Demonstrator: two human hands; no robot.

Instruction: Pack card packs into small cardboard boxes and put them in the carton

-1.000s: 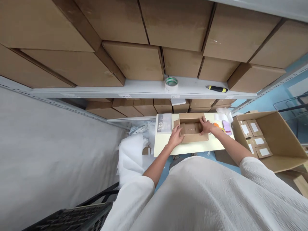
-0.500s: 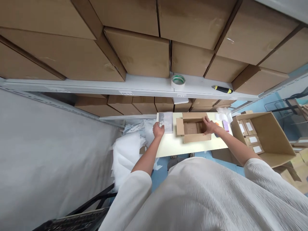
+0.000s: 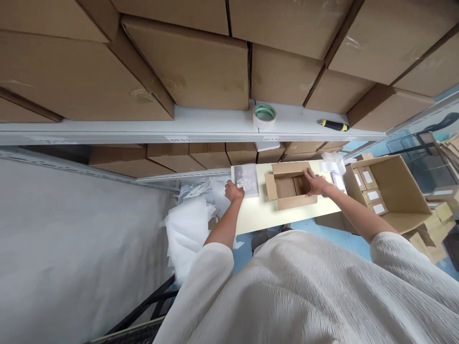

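At centre right of the frame, the right hand (image 3: 315, 184) rests in an open cardboard box (image 3: 296, 203), fingers spread apart. Just left of the box, on a pale table (image 3: 272, 220), the left hand (image 3: 234, 192) curls its fingers together against a flat packet (image 3: 247, 180); any grip is hidden.

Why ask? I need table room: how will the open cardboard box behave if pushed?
The box probably slides rather than tips, sitting low and flat on the table. Its open flaps look floppy. Probably light too: only cardboard shows inside.
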